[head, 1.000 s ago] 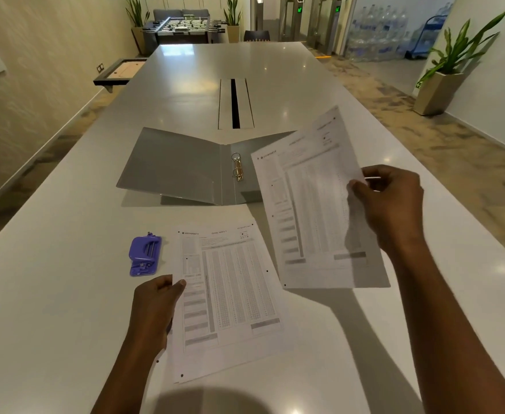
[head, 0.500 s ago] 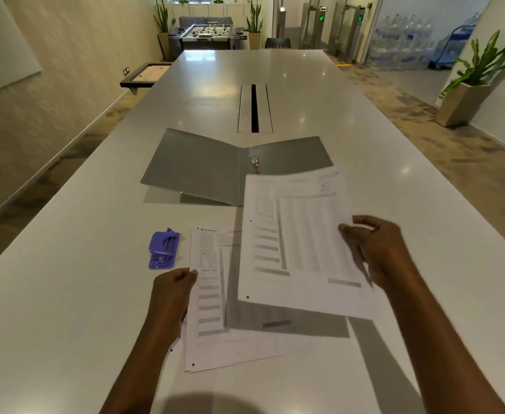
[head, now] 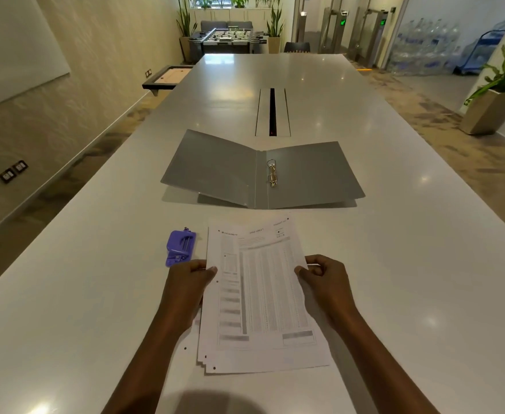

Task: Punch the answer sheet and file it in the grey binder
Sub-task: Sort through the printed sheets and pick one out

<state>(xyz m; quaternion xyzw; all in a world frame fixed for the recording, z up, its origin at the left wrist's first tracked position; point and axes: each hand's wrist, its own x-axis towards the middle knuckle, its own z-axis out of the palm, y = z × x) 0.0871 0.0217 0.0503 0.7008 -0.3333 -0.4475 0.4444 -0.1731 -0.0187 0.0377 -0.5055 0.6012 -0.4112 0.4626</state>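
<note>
A stack of printed answer sheets [head: 263, 294] lies on the white table [head: 409, 264] right in front of me, with punched holes showing along its left edge. My left hand [head: 185, 289] grips the stack's left edge and my right hand [head: 327, 282] grips its right edge. The purple hole punch [head: 181, 248] sits just left of the sheets, beyond my left hand. Farther away, the grey binder [head: 215, 168] lies open and flat, its metal rings [head: 272, 173] standing at the spine.
A cable slot [head: 272, 112] runs along the table's middle beyond the binder. A foosball table [head: 230, 38] stands past the far end. A potted plant [head: 496, 100] stands on the floor to the right.
My right hand has brought its lifted sheet down and left onto the stack. Both hands now hold the stack by its sides. The view has tilted up slightly.
</note>
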